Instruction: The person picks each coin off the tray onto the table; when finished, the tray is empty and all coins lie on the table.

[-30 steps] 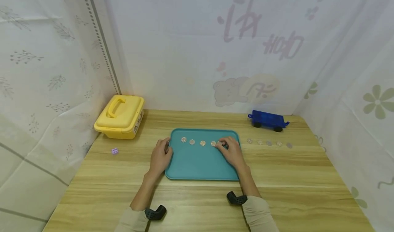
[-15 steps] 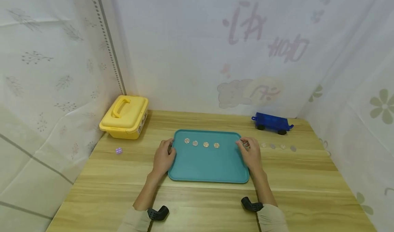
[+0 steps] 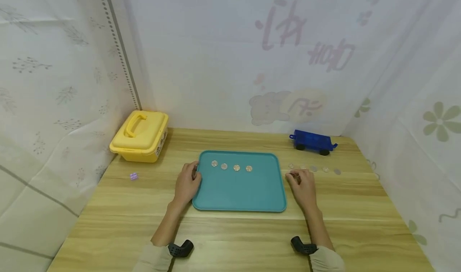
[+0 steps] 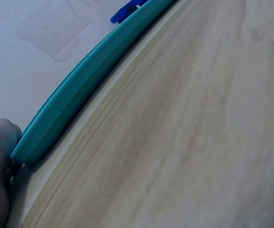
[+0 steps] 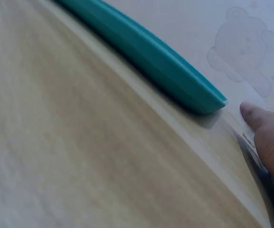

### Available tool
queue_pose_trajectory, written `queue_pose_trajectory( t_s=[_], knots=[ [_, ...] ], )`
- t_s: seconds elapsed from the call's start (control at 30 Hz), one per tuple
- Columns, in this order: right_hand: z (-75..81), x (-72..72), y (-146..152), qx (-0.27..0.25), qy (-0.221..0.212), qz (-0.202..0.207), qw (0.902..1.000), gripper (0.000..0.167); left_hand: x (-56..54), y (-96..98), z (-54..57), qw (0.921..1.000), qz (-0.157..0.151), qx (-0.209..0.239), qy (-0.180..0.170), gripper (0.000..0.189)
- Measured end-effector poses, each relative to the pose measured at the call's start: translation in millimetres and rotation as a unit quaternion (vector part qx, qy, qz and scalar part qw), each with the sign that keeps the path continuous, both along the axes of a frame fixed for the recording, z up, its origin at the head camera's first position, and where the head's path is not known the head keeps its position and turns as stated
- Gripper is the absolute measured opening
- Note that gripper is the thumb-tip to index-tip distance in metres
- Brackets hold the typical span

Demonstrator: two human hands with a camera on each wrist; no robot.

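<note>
Wears a pale beige left sleeve [image 3: 154, 258] and a matching right sleeve [image 3: 326, 260], plain and softly creased. Bares the left forearm [image 3: 167, 224] and right forearm [image 3: 318, 226] beyond the cloth. Bears a black left wrist unit [image 3: 181, 248] and a similar right wrist unit [image 3: 303, 246], elbow-bent, blunt at the free end, dotted with small holes beside the sleeve.

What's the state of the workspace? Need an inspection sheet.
Surface: wooden table, teal tray on it.
Job's things: four coins in a row on the tray; five pale discs on the table to its right, one partly behind a hand.
Clutter: yellow box, lid on; purple block; blue toy cart.
Grippers: left hand at the tray's left rim; right hand off the tray, beside the discs, grip contents unclear.
Cables: nothing seen.
Surroundings: pale printed cloth behind and at both sides.
</note>
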State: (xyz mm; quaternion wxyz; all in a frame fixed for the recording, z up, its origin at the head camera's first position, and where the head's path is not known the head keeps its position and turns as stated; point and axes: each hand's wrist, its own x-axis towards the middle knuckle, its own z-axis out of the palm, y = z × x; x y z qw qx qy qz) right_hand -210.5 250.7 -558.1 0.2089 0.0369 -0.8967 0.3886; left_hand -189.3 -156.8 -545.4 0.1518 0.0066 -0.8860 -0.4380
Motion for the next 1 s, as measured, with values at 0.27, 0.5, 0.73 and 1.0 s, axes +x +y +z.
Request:
queue_pose_trajectory(
  t_s=[0.27, 0.5, 0.73, 1.0],
  knots=[
    [0.0, -3.5, -1.7, 0.049, 0.021, 0.007, 0.9986, 0.008, -3.1, -0.9, 1.7, 1.0, -0.004, 0.0, 0.009, 0.039],
    [-0.2, -1.0, -2.1, 0.044, 0.009, -0.002, 0.999, 0.007, -0.9, -1.0, 0.1, 1.0, -0.003, -0.002, 0.002, 0.039],
    [1.4, -0.8, -3.0, 0.05, 0.005, -0.005, 0.9987, 0.007, 0.2, -0.5, 1.9, 1.0, -0.002, -0.002, -0.005, 0.04],
    [-0.9, -1.1, -2.6, 0.03, 0.017, -0.01, 0.9994, 0.006, -0.7, -0.3, -0.4, 1.0, -0.003, -0.004, 0.005, 0.039]
  ],
)
